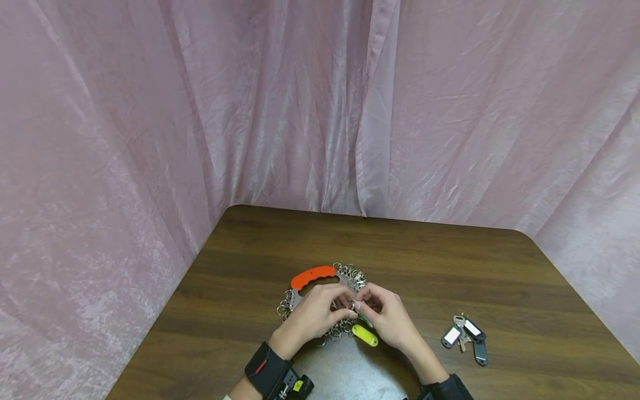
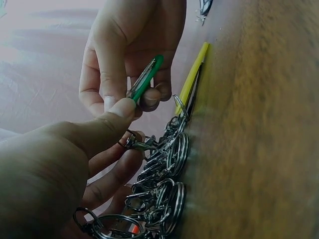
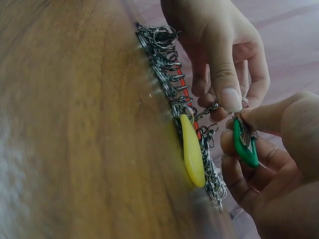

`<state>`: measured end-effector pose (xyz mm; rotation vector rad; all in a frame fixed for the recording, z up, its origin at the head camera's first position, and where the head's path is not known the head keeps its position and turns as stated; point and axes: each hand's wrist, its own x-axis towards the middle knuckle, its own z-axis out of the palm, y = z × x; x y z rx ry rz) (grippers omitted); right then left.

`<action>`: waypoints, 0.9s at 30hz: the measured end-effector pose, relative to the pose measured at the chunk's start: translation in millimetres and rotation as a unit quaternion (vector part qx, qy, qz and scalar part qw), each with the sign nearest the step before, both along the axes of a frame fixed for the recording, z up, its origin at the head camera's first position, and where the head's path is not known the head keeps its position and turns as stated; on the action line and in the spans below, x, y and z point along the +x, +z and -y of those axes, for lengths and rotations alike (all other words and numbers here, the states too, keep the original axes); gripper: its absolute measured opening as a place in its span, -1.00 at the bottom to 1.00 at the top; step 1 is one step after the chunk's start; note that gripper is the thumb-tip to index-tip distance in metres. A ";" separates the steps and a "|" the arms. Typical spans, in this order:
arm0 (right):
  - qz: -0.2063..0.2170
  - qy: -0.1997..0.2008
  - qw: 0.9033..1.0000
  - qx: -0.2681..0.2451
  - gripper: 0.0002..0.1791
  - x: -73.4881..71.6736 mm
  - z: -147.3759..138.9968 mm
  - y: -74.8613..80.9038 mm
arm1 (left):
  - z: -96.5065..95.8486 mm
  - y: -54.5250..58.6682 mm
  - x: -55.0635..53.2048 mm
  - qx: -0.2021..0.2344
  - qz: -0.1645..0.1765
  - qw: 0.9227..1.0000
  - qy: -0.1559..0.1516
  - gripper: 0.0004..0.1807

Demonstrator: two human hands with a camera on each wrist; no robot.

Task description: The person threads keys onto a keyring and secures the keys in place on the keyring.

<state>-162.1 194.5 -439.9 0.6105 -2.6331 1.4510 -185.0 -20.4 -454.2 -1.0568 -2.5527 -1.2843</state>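
An orange-handled metal key holder (image 1: 313,274) with many small clips and key rings (image 3: 164,74) lies under the hands. My left hand (image 1: 320,308) pinches a small metal ring between thumb and fingertips, beside one of the holder's clips (image 2: 137,143). With thumb and fingers my right hand (image 1: 387,314) grips a green key tag (image 3: 244,149) carrying a silver key (image 3: 245,132), right against the left thumb tip. A yellow key tag (image 1: 365,335) rests at the holder's near edge, among the rings.
On the right of the brown wooden table (image 1: 525,289) lies a bunch of dark grey key tags (image 1: 480,353) with silver keys (image 1: 461,333). Pink curtains (image 1: 310,111) hang behind the far edge. Each wrist wears a black strap (image 1: 270,369).
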 end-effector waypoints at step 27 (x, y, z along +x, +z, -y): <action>0.007 -0.008 1.000 -0.004 -0.93 0.6 2.2 -0.3 | 0.8 0.3 0.2 -0.010 0.001 1.000 0.004 -0.72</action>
